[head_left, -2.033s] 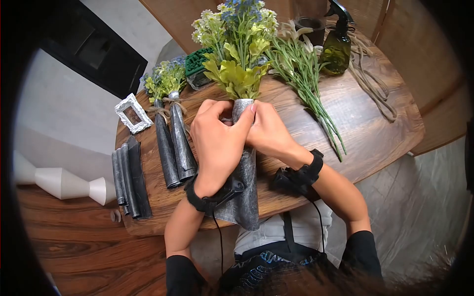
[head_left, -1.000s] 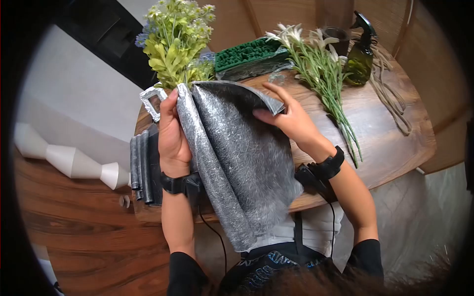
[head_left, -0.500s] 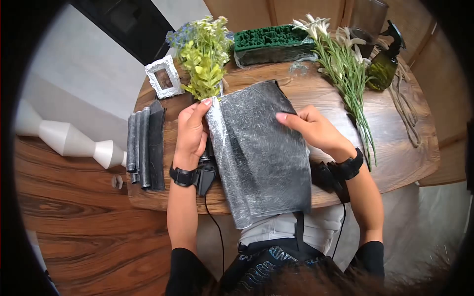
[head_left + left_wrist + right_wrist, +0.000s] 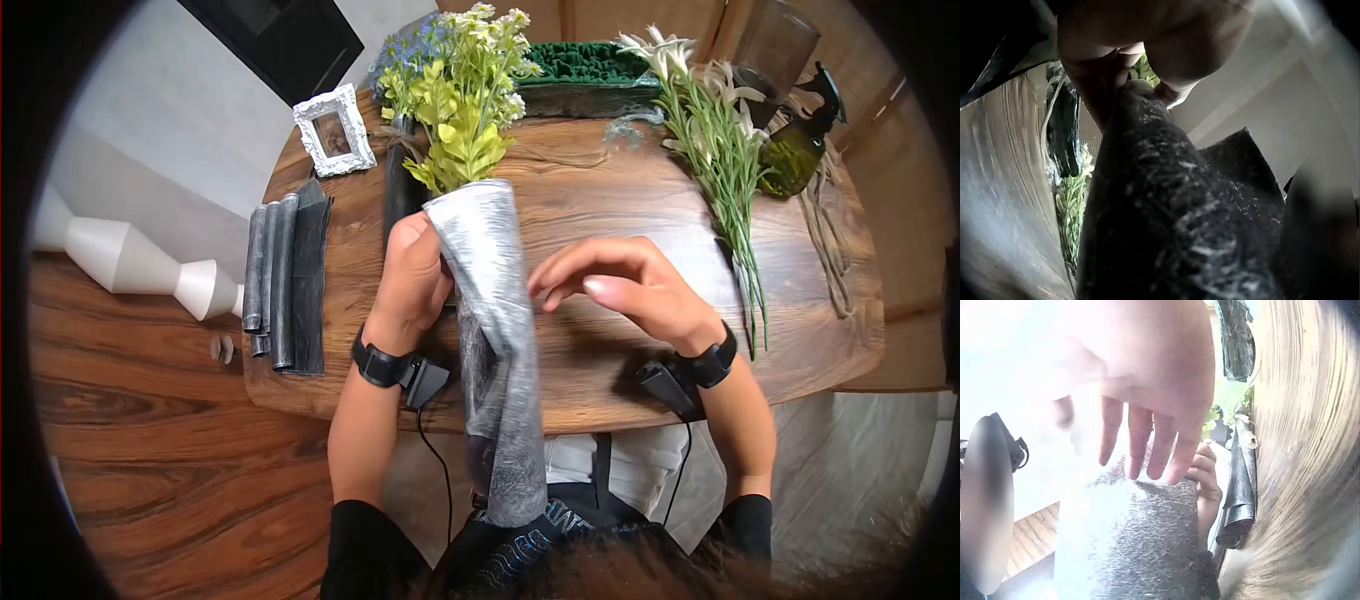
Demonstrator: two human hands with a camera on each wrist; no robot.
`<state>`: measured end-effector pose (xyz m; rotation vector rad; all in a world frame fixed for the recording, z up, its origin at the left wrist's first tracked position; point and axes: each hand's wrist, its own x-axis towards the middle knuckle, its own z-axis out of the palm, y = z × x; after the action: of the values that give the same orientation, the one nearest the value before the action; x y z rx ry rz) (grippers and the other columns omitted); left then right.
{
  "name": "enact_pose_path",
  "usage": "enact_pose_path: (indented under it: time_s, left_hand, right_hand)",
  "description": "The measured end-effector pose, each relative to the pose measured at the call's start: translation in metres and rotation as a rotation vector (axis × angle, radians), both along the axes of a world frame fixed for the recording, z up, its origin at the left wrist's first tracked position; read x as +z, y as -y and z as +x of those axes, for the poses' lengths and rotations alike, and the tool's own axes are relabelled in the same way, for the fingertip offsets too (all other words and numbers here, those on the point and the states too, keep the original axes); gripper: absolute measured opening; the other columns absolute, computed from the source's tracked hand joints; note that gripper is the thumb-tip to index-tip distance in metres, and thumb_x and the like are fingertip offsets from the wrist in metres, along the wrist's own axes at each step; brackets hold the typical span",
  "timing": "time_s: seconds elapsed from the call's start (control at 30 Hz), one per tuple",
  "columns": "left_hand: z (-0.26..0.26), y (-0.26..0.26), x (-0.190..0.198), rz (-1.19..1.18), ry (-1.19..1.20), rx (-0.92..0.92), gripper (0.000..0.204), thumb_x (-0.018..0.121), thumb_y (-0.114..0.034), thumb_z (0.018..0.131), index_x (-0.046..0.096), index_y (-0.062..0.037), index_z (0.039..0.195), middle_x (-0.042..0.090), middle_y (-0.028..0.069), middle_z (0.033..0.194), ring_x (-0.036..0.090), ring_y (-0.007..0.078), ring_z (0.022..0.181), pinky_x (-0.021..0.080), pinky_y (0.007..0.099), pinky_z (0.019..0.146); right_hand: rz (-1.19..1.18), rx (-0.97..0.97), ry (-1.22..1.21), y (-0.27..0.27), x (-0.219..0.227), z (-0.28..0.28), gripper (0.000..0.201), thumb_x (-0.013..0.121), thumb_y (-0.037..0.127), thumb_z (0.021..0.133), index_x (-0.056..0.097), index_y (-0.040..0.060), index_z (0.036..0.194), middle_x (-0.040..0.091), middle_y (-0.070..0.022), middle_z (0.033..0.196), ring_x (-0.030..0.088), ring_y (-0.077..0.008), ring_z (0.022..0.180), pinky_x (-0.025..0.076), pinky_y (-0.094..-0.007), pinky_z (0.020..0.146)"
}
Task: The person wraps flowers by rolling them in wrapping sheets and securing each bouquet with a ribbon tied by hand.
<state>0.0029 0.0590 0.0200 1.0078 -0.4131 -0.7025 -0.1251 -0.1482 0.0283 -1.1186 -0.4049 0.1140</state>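
Observation:
A bunch of flowers (image 4: 465, 110), yellow-green leaves with white and blue blooms, rises from the top of a mottled grey-silver wrapping sheet (image 4: 500, 300). The sheet hangs down toward my lap, folded over into a tube round the stems, which are hidden. My left hand (image 4: 412, 270) grips the sheet near its top from the left, its fingertips partly hidden behind it. To the right, my right hand (image 4: 640, 285) is held with fingers loosely extended toward the sheet's edge. In the right wrist view those fingers (image 4: 1141, 444) overlap the grey sheet.
Rolled dark sheets (image 4: 285, 280) and a white picture frame (image 4: 335, 135) are at left. A wrapped bouquet (image 4: 403, 185) lies behind my left hand. Green foam (image 4: 590, 75) stands at the back. White lilies (image 4: 725, 150), a spray bottle (image 4: 800, 145) and cord (image 4: 825, 240) lie at right.
The sheet was spread out flat to the right; now its right side is folded leftward over the stems. My right hand has come off it. The bunch has shifted right.

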Motion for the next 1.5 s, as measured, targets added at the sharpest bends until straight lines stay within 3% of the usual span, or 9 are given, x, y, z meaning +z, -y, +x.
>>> enact_pose_path:
  time_s: [0.07, 0.23, 0.5, 0.77, 0.83, 1.23, 1.33, 1.4, 1.5]
  left_hand:
    - [-0.003, 0.005, -0.005, 0.020, 0.000, 0.005, 0.026, 0.056, -0.014, 0.091, 0.058, 0.0080, 0.105, 0.066, 0.0109, 0.098, 0.065, 0.0155, 0.087, 0.051, 0.0274, 0.081]
    - [-0.020, 0.021, -0.010, 0.091, -0.077, -0.043, 0.025, 0.059, -0.015, 0.090, 0.058, 0.0069, 0.103, 0.066, 0.0113, 0.098, 0.063, 0.0131, 0.084, 0.050, 0.0260, 0.079]
    - [-0.030, 0.028, -0.022, 0.171, -0.089, -0.123, 0.019, 0.054, -0.015, 0.095, 0.059, 0.0016, 0.102, 0.067, 0.0093, 0.087, 0.065, 0.0132, 0.073, 0.054, 0.0236, 0.065]
    - [-0.028, 0.022, -0.037, 0.233, 0.081, -0.216, 0.032, 0.053, -0.015, 0.093, 0.050, 0.0039, 0.119, 0.063, 0.0187, 0.080, 0.065, 0.0268, 0.061, 0.056, 0.0354, 0.051]
    - [-0.026, 0.018, -0.045, 0.195, -0.087, -0.228, 0.033, 0.051, -0.018, 0.094, 0.050, 0.0039, 0.118, 0.063, 0.0201, 0.080, 0.064, 0.0291, 0.061, 0.055, 0.0355, 0.051]
    - [-0.019, 0.012, -0.062, 0.081, -0.085, -0.272, 0.035, 0.048, -0.017, 0.094, 0.046, 0.0047, 0.121, 0.060, 0.0239, 0.096, 0.064, 0.0379, 0.059, 0.056, 0.0440, 0.045]
    - [-0.017, 0.011, -0.061, -0.002, -0.154, -0.360, 0.038, 0.051, -0.017, 0.093, 0.045, 0.0038, 0.125, 0.059, 0.0210, 0.107, 0.066, 0.0345, 0.076, 0.059, 0.0419, 0.062]
    - [-0.022, 0.012, -0.060, -0.005, -0.082, -0.264, 0.040, 0.052, -0.015, 0.093, 0.045, 0.0032, 0.128, 0.058, 0.0174, 0.115, 0.062, 0.0281, 0.099, 0.054, 0.0373, 0.086]
    - [-0.022, 0.013, -0.064, 0.021, -0.101, -0.263, 0.040, 0.052, -0.013, 0.094, 0.045, 0.0027, 0.130, 0.057, 0.0150, 0.120, 0.055, 0.0227, 0.112, 0.044, 0.0332, 0.100]
  right_hand:
    - [-0.205, -0.181, -0.125, -0.003, -0.004, 0.002, 0.023, 0.053, 0.016, 0.096, 0.060, -0.0025, 0.107, 0.067, -0.0090, 0.094, 0.062, -0.0133, 0.087, 0.050, -0.0259, 0.077]
    - [-0.088, -0.239, -0.235, -0.020, -0.031, 0.011, 0.027, 0.055, 0.026, 0.095, 0.056, -0.0004, 0.101, 0.061, -0.0033, 0.081, 0.060, -0.0094, 0.073, 0.051, -0.0236, 0.060]
    - [-0.135, -0.309, -0.323, -0.032, -0.032, 0.007, 0.038, 0.057, 0.036, 0.094, 0.058, -0.0010, 0.101, 0.058, 0.0007, 0.074, 0.055, -0.0047, 0.061, 0.046, -0.0204, 0.053]
    - [-0.091, -0.335, -0.286, -0.042, -0.042, 0.007, 0.052, 0.050, 0.046, 0.095, 0.063, -0.0014, 0.079, 0.055, -0.0020, 0.057, 0.053, -0.0079, 0.050, 0.045, -0.0215, 0.048]
    - [-0.098, -0.323, -0.303, -0.042, -0.044, 0.005, 0.050, 0.051, 0.045, 0.095, 0.063, -0.0016, 0.083, 0.057, -0.0023, 0.061, 0.054, -0.0078, 0.052, 0.046, -0.0217, 0.049]
    - [-0.083, -0.172, -0.197, -0.043, -0.041, 0.004, 0.040, 0.054, 0.035, 0.095, 0.058, -0.0012, 0.111, 0.061, -0.0015, 0.084, 0.056, -0.0068, 0.068, 0.048, -0.0216, 0.057]
    - [-0.038, -0.196, -0.161, -0.049, -0.035, 0.004, 0.040, 0.053, 0.033, 0.096, 0.057, -0.0015, 0.115, 0.062, -0.0019, 0.092, 0.056, -0.0077, 0.081, 0.048, -0.0234, 0.072]
    - [-0.002, -0.242, -0.125, -0.048, -0.034, 0.004, 0.039, 0.052, 0.032, 0.097, 0.057, -0.0017, 0.117, 0.063, -0.0023, 0.097, 0.056, -0.0084, 0.089, 0.047, -0.0245, 0.081]
    - [-0.027, -0.135, -0.184, -0.044, -0.036, 0.003, 0.040, 0.050, 0.030, 0.098, 0.054, -0.0019, 0.122, 0.061, -0.0030, 0.106, 0.053, -0.0093, 0.100, 0.043, -0.0264, 0.091]
